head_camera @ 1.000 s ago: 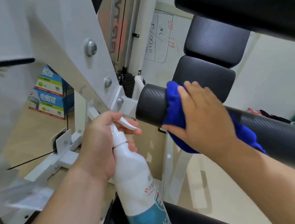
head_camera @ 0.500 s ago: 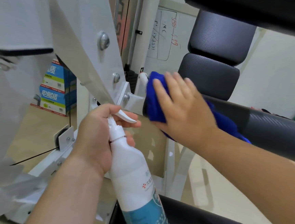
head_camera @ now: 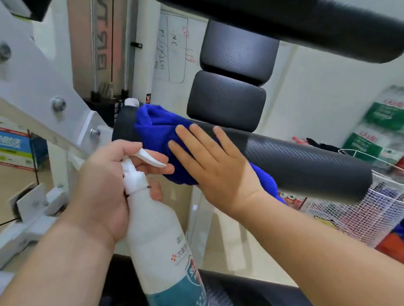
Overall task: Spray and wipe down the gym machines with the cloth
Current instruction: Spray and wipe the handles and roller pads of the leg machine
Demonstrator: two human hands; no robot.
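Observation:
A black padded roller runs across the middle of the head view, fixed to a white machine frame. A blue cloth is draped over the roller's left end. My right hand presses flat on the cloth with its fingers spread. My left hand grips the neck of a white spray bottle with a teal label, a finger resting under its trigger. The bottle is tilted, with its nozzle pointing toward the cloth.
Two black back pads stand behind the roller, a long black pad overhead and a black seat below. A white wire basket sits at right. Blue boxes rest on the wooden floor at left.
My right hand slid the cloth left to the roller's end, then eased slightly back right with fingers spread flatter. The view shifted, showing more of the roller's right end and the basket.

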